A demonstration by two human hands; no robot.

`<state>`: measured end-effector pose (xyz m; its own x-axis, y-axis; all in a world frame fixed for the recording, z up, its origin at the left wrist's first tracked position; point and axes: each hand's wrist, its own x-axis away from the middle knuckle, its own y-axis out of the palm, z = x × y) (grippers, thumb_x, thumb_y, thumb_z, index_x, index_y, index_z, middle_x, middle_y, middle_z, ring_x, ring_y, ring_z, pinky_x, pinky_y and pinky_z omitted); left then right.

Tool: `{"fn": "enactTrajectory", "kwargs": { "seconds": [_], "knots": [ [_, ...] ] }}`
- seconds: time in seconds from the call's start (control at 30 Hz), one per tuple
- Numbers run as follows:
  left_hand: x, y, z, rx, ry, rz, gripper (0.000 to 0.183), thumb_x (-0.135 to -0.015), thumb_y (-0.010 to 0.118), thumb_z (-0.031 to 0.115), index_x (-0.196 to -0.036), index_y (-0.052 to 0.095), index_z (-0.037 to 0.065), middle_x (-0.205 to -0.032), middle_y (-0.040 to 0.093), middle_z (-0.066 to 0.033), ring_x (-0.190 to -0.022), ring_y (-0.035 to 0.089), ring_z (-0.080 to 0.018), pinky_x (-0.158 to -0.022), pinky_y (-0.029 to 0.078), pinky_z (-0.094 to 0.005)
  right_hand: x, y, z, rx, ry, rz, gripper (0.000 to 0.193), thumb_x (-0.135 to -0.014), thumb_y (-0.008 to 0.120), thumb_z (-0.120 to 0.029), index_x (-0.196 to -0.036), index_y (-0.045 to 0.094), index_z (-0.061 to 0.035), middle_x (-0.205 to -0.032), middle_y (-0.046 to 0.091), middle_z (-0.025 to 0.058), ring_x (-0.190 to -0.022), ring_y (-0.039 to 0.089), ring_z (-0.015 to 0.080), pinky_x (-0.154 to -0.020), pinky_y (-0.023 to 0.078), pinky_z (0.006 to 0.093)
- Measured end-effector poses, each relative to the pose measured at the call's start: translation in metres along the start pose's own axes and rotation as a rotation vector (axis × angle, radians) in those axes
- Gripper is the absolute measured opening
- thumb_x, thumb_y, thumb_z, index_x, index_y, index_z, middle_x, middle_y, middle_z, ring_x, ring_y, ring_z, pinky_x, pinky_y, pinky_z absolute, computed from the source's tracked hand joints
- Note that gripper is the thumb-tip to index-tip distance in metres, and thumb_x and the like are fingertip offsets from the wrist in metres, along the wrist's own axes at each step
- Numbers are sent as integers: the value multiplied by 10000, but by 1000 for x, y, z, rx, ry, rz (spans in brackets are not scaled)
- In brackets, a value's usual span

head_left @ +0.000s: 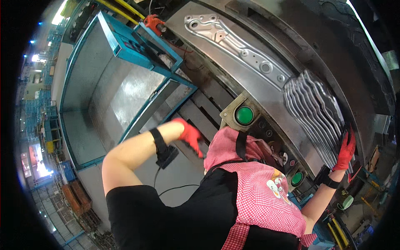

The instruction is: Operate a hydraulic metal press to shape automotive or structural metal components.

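Observation:
My right hand (346, 151), in a red glove with dark fingertips, is at the near right end of a stack of stamped metal panels (314, 112). Its fingers are against the stack's outer edge, and their tips are partly hidden. One long silver stamped panel (246, 52) with round holes lies by itself on the metal bed (258, 89), beyond the stack. In front of my body, my left hand (191, 136) hangs in the air in another red glove. Its fingers point downward, slightly blurred, and nothing shows in them.
A large blue-framed metal bin (125, 89) stands to the left. Along the bed's near edge is a control panel with large green buttons (244, 115), one partly behind the checked apron and cap (227, 146). A dark cable (179, 187) hangs by my left arm.

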<state>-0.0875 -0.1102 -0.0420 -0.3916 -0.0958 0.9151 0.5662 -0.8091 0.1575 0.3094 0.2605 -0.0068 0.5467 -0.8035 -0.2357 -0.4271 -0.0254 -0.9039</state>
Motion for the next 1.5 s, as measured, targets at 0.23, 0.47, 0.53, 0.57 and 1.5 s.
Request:
{"fn": "enactTrajectory", "kwargs": {
  "seconds": [0.23, 0.47, 0.53, 0.57, 1.5],
  "knots": [
    [-90, 182, -31, -65, 110, -213, 880, -660, 672, 510, -1344, 308, 91, -1046, 578, -177, -882, 578, -295, -751, 453, -428, -1, -1, 5, 45, 56, -8, 377, -927, 417, -237, -1251, 477, -53, -1257, 499, 122, -1184, 439, 263, -1001, 306, 339],
    [-106, 244, -31, 66, -302, -237, 512, -673, 639, 433, -1101, 583, 157, -1007, 628, -99, -869, 597, -289, -762, 460, -403, -4, 2, 2, 1, 45, -15, 390, -931, 413, -259, -1247, 476, -39, -1251, 502, 132, -1172, 448, 268, -995, 311, 338],
    [-72, 250, -42, 199, -213, 148, 397, -652, 630, 439, -904, 670, 134, -941, 641, -103, -856, 604, -270, -758, 469, -380, -3, 2, 16, 30, 47, -8, 403, -930, 416, -277, -1239, 478, -27, -1249, 502, 144, -1167, 452, 274, -991, 314, 342],
    [-113, 279, -66, 183, -310, 198, 392, -661, 620, 413, -911, 662, 114, -948, 636, -133, -888, 599, -304, -772, 472, -385, -8, 6, 17, 29, 18, -19, 410, -930, 417, -286, -1235, 480, -20, -1248, 501, 150, -1164, 454, 277, -989, 316, 344],
    [-94, 301, 54, 952, -5, -49, 327, -817, 487, 236, -1059, 626, 65, -996, 640, -66, -894, 579, -161, -760, 441, -325, -21, 8, 81, 193, -66, -6, 460, -929, 415, -319, -1211, 475, 38, -1239, 490, 200, -1157, 450, 307, -982, 325, 360]
  ]
}}
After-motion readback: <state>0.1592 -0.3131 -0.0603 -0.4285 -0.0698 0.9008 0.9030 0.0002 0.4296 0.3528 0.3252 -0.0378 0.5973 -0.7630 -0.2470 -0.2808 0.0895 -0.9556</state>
